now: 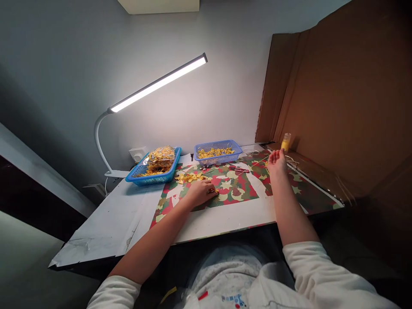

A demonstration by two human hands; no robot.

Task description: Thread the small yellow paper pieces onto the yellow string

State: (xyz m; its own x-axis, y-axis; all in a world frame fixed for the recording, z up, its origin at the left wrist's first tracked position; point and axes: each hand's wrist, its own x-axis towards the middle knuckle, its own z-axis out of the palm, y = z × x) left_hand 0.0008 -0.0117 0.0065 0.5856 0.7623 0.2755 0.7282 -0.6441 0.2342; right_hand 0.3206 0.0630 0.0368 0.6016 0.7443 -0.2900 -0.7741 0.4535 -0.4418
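My left hand point(202, 193) is low over the patterned sheet point(238, 191), its fingers closed at a small gold piece point(216, 191). Just behind it lies a loose pile of gold pieces point(189, 177). My right hand point(277, 160) is raised at the right side with its fingers pinched together; what they hold is too small to make out. Close behind that hand stands a clear bottle with yellow contents point(286, 141). A pink tool point(238, 170) rests on the sheet between my hands.
A blue basket point(153, 178) holds gold pieces and a plastic bag. Further back sits a purple-blue basket point(218, 160) with more gold pieces. A lit lamp point(159, 83) leans over from the left. Cardboard point(334, 98) walls the right side.
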